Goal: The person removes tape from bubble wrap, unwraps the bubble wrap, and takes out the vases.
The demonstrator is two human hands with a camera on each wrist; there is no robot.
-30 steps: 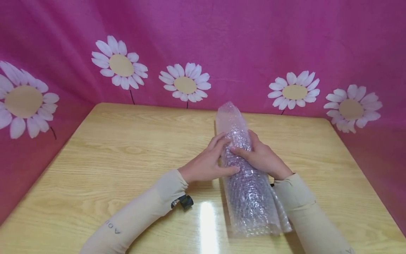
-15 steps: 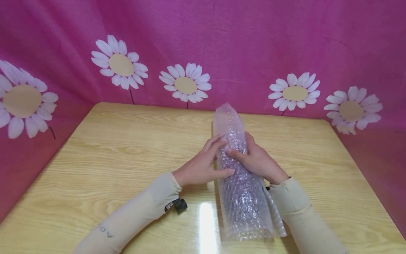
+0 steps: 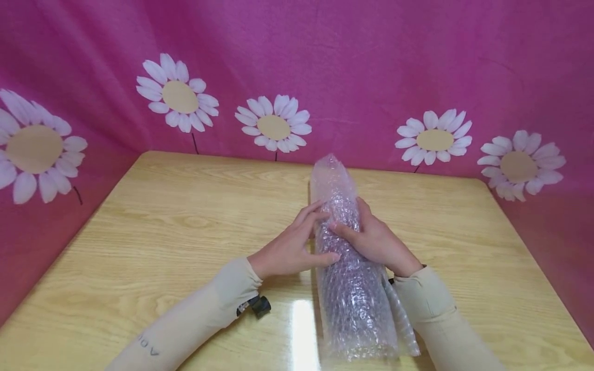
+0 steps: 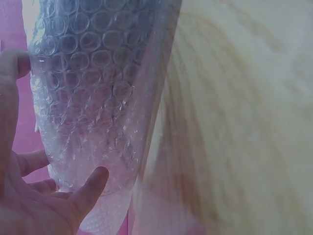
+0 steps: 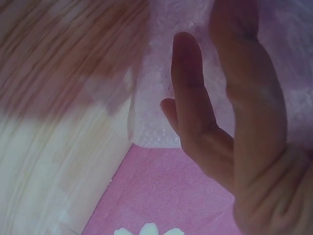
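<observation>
A long bundle of clear bubble wrap lies lengthwise in front of me, its narrower end pointing to the back of the table. Whatever is inside is hidden by the cloudy layers. My left hand holds its left side, thumb on top and fingers spread along the edge; the left wrist view shows that thumb over the bubbles. From the right, my right hand grips the bundle around its middle, thumb across the top. In the right wrist view its fingers reach along the wrap's side.
A loose flap of the wrap sticks out at the lower right beside my right sleeve. The wooden table ends at a pink cloth printed with white daisies. A small black camera hangs under my left wrist.
Both hands and the bubble-wrap bundle have shifted slightly left and toward me. The hold of each hand looks the same.
</observation>
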